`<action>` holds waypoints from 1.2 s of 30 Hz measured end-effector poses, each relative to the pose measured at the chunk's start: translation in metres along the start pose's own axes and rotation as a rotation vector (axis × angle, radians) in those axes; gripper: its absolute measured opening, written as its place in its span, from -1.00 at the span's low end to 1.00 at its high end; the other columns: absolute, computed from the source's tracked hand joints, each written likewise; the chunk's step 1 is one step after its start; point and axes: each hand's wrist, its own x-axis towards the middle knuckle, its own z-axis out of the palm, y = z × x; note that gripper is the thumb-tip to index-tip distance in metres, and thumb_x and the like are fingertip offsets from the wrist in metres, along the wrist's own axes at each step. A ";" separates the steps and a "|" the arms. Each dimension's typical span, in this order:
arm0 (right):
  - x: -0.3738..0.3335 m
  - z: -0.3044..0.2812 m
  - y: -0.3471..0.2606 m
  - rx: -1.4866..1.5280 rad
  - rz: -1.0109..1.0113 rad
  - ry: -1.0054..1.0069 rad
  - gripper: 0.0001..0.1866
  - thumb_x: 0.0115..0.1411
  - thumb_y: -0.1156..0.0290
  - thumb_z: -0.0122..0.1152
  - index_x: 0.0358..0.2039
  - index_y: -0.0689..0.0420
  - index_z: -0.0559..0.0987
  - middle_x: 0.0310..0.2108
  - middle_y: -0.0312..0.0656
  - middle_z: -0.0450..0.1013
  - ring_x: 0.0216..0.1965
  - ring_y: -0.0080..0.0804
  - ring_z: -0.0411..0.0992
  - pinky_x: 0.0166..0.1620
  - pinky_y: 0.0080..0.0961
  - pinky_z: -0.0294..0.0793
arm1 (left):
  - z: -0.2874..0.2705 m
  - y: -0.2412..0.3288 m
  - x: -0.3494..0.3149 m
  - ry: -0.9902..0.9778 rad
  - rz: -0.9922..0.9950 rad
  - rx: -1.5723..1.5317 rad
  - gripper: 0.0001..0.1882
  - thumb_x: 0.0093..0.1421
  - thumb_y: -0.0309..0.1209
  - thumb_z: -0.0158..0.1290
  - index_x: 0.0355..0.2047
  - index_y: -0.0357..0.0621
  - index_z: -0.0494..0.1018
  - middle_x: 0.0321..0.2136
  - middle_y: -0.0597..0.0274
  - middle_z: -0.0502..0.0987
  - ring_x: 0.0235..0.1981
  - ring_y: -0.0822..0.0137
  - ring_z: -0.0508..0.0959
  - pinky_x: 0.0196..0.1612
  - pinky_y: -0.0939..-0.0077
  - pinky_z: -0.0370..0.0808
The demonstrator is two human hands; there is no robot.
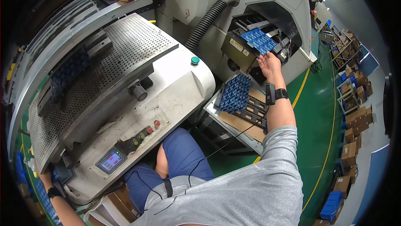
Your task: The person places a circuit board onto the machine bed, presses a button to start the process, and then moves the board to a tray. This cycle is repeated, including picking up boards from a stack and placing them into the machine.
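Observation:
My right hand [269, 63] reaches to the opening of a machine at the upper right. Its fingers are closed at the near edge of a blue circuit board panel [260, 40], which lies on the rails inside. Below that hand, another blue circuit board panel [236, 94] rests tilted on a black slotted rack [253, 111] on a small side table. At the far lower left, my left hand [45, 178] is by the end of the white machine [179, 86]; its fingers are mostly hidden. More blue panels [44, 196] stand next to that forearm.
A perforated metal plate [138, 38] tops the white machine, with a dark blue panel [69, 69] on it. A small touchscreen [111, 161], coloured buttons [149, 130] and a green button [195, 60] are on its front. A black hose [206, 23] runs behind. Cartons [358, 118] stand along the right.

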 end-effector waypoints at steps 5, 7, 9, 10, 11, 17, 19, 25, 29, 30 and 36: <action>0.020 0.000 -0.004 0.161 0.023 0.061 -0.82 0.36 0.43 -0.06 -0.12 0.24 0.28 -0.20 -0.10 0.36 -0.39 -0.34 0.50 -0.39 -0.46 0.58 | 0.001 -0.002 -0.001 -0.010 -0.056 -0.026 -0.60 0.26 -0.36 0.02 0.04 -0.36 0.36 -0.02 -0.06 0.49 0.04 0.03 0.45 0.13 0.31 0.32; 0.029 -0.002 -0.004 0.169 0.016 0.074 -0.83 0.35 0.45 -0.05 -0.12 0.24 0.29 -0.21 -0.11 0.36 -0.37 -0.33 0.51 -0.38 -0.45 0.58 | 0.000 -0.007 -0.003 0.052 0.061 0.107 -0.59 0.25 -0.37 0.03 0.04 -0.35 0.36 -0.03 -0.07 0.49 0.05 -0.02 0.44 0.15 0.30 0.30; 0.036 -0.006 -0.007 0.171 0.005 0.093 -0.84 0.34 0.46 -0.04 -0.12 0.23 0.30 -0.22 -0.11 0.37 -0.35 -0.32 0.51 -0.38 -0.45 0.59 | 0.005 -0.008 -0.002 0.045 0.040 0.088 -0.59 0.24 -0.37 0.03 0.05 -0.34 0.36 -0.02 -0.08 0.49 0.05 -0.04 0.43 0.16 0.30 0.30; 0.040 -0.008 -0.007 0.176 -0.005 0.097 -0.85 0.34 0.47 -0.04 -0.13 0.23 0.31 -0.23 -0.12 0.37 -0.36 -0.31 0.51 -0.36 -0.45 0.59 | 0.006 -0.008 -0.002 0.034 0.018 0.072 -0.59 0.24 -0.37 0.03 0.05 -0.34 0.36 -0.02 -0.08 0.49 0.05 -0.06 0.43 0.16 0.29 0.29; 0.043 -0.007 -0.007 0.182 -0.012 0.098 -0.86 0.34 0.47 -0.04 -0.13 0.22 0.32 -0.25 -0.12 0.38 -0.36 -0.31 0.51 -0.35 -0.44 0.59 | 0.003 -0.010 -0.002 0.039 0.018 0.074 -0.59 0.24 -0.37 0.03 0.05 -0.34 0.36 -0.02 -0.08 0.49 0.05 -0.06 0.43 0.16 0.29 0.29; 0.051 -0.006 -0.007 0.246 -0.029 0.170 -0.89 0.34 0.47 -0.05 -0.19 0.24 0.35 -0.34 -0.15 0.38 -0.35 -0.27 0.53 -0.35 -0.41 0.62 | 0.006 0.001 0.000 -0.018 -0.062 -0.035 -0.59 0.30 -0.27 0.01 0.05 -0.31 0.38 -0.02 -0.02 0.51 0.03 0.07 0.47 0.10 0.29 0.34; 0.051 0.000 -0.004 0.269 -0.034 0.165 -0.88 0.34 0.48 -0.06 -0.17 0.27 0.34 -0.31 -0.11 0.38 -0.31 -0.24 0.53 -0.31 -0.38 0.64 | 0.000 -0.003 -0.001 0.013 0.024 0.079 -0.61 0.31 -0.29 0.00 0.04 -0.32 0.38 -0.03 -0.01 0.51 0.01 0.05 0.48 0.09 0.29 0.35; 0.049 -0.011 -0.008 0.351 -0.054 0.160 -0.81 0.33 0.54 -0.16 -0.10 0.38 0.29 -0.16 0.04 0.37 -0.15 -0.10 0.52 -0.12 -0.24 0.63 | 0.010 0.004 0.003 0.017 0.021 -0.017 -0.63 0.30 -0.35 0.00 0.04 -0.32 0.38 -0.03 -0.05 0.50 0.02 0.05 0.47 0.10 0.31 0.34; 0.038 -0.009 0.002 0.385 -0.027 0.065 -0.72 0.32 0.53 -0.24 -0.03 0.45 0.24 -0.04 0.15 0.35 -0.03 0.01 0.47 0.02 -0.15 0.55 | 0.011 0.019 -0.006 0.037 -0.007 0.031 -0.61 0.28 -0.37 0.01 0.06 -0.32 0.37 -0.02 -0.05 0.49 0.03 0.03 0.45 0.11 0.31 0.33; 0.037 -0.012 0.010 0.351 -0.032 -0.011 -0.66 0.34 0.45 -0.19 0.02 0.45 0.23 0.05 0.17 0.33 0.04 0.04 0.42 0.08 -0.15 0.50 | 0.010 0.017 -0.008 0.065 0.031 0.045 -0.61 0.23 -0.43 0.03 0.05 -0.32 0.37 -0.02 -0.06 0.48 0.02 0.03 0.45 0.10 0.31 0.33; 0.021 -0.028 0.038 0.142 0.002 -0.087 -0.77 0.28 0.36 0.05 -0.12 0.22 0.44 -0.04 -0.09 0.43 0.02 -0.16 0.41 0.00 -0.29 0.45 | 0.019 0.032 -0.018 0.126 0.116 0.347 -0.54 0.08 -0.54 0.08 0.05 -0.26 0.40 0.03 -0.10 0.45 0.07 -0.10 0.41 0.13 0.24 0.34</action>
